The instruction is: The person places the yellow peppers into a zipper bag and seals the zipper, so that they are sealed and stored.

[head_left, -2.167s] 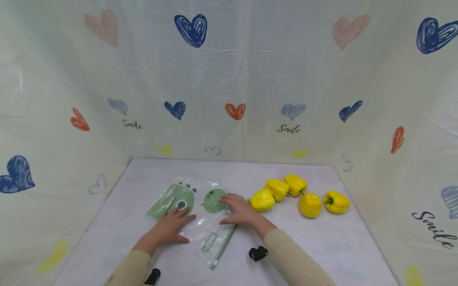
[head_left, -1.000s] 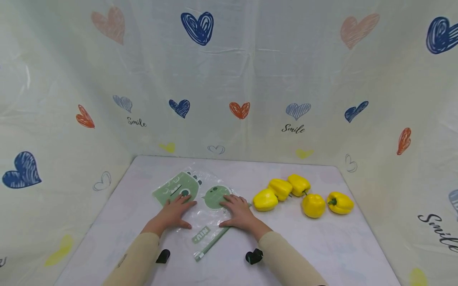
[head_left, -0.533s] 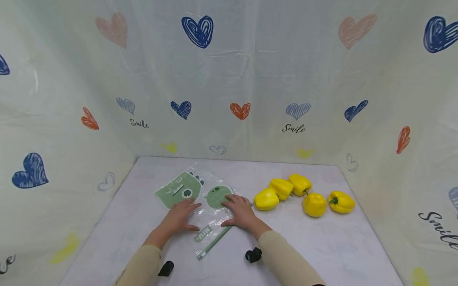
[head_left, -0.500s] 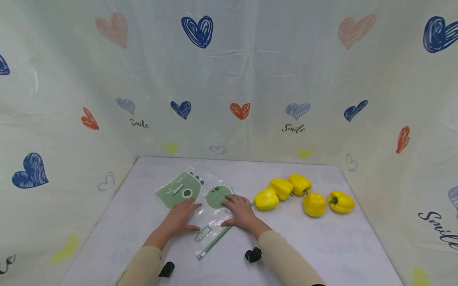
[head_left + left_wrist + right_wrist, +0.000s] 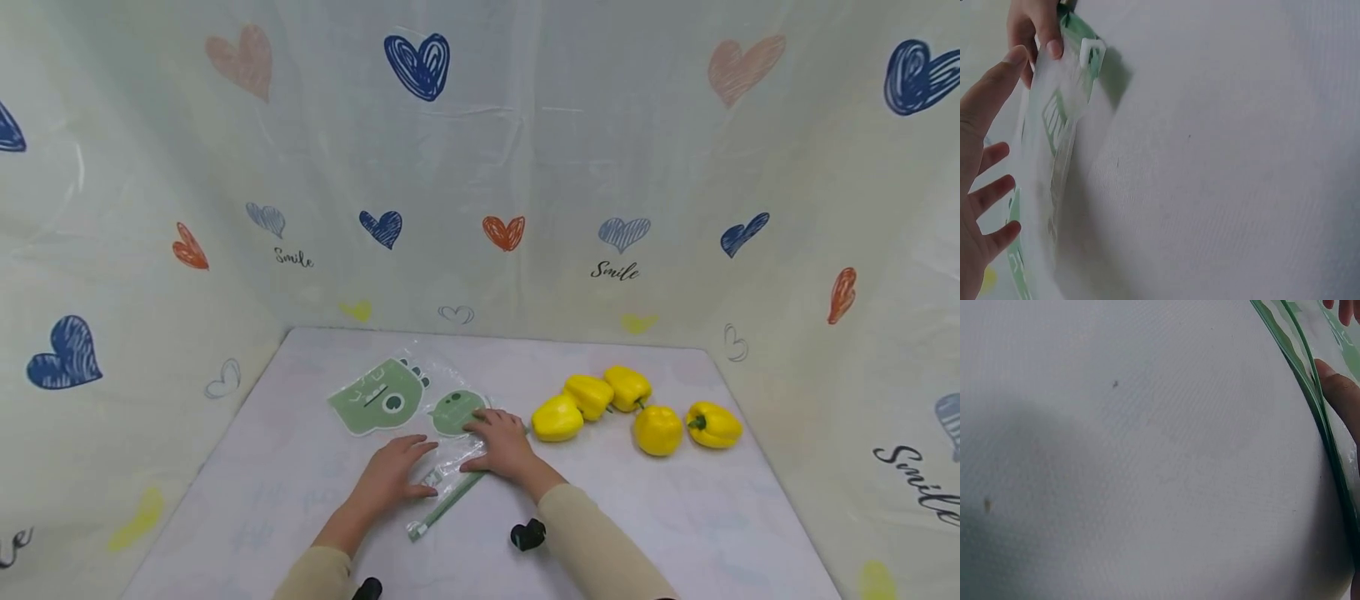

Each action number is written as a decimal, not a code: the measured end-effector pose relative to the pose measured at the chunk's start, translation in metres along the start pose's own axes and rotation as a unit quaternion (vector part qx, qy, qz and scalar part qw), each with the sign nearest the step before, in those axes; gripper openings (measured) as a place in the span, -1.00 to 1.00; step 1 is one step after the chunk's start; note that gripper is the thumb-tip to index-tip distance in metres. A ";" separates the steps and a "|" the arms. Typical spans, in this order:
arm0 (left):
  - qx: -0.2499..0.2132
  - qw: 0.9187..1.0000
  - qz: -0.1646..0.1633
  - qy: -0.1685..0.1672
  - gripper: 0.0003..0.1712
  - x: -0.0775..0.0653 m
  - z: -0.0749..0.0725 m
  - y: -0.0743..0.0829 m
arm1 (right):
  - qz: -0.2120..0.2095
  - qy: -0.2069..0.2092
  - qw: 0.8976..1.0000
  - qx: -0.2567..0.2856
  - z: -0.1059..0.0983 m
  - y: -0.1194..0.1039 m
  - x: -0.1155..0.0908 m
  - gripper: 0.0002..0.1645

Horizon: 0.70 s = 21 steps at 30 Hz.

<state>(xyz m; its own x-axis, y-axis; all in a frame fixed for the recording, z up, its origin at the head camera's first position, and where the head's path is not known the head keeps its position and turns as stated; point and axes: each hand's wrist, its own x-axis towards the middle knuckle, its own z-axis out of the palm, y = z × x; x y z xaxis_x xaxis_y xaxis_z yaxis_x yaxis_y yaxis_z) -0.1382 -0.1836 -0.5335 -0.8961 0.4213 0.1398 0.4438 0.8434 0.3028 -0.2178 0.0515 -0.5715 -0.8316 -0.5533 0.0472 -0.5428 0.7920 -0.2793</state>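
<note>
A clear zip bag [image 5: 378, 398] printed with green cartoon animals lies flat on the white table. My left hand [image 5: 386, 477] hovers at its near left part, fingers apart and holding nothing; the left wrist view shows them spread beside the bag [image 5: 1044, 169]. My right hand [image 5: 504, 446] rests on the bag's right side, fingers over the round green print and thumb by the green zip strip [image 5: 450, 504]. In the right wrist view that thumb [image 5: 1341, 390] lies against the strip [image 5: 1319, 419], whose two edges part toward the top. A white slider [image 5: 1092, 53] sits at the strip's end.
Several yellow bell peppers [image 5: 588, 397] lie right of the bag, the nearest one [image 5: 557, 418] close beyond my right hand. Black wrist cameras show at my right sleeve [image 5: 528, 534] and left sleeve [image 5: 367, 589]. A heart-printed curtain [image 5: 465, 167] surrounds the table.
My left hand has drawn back toward me and a little right, uncovering the left green print and covering part of the label. My right hand settled lower on the bag and has stayed there.
</note>
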 end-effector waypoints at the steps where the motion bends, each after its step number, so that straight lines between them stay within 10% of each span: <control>1: 0.002 1.000 0.000 0.002 -0.19 0.000 0.000 0.002 | 0.002 0.002 1.000 0.004 -0.001 0.000 0.001 -0.11; 21: -0.007 1.000 -0.004 0.013 -0.65 -0.004 0.020 0.021 | 0.049 0.023 0.998 0.020 0.001 -0.010 0.000 -0.24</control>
<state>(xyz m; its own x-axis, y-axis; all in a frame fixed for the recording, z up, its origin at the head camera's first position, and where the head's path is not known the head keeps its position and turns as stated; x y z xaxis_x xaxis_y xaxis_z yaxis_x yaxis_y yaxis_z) -0.1252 -0.1603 -0.5467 -0.9000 0.4050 0.1609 0.4358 0.8420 0.3181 -0.2123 0.0433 -0.5699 -0.8859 -0.4598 0.0616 -0.4537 0.8308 -0.3225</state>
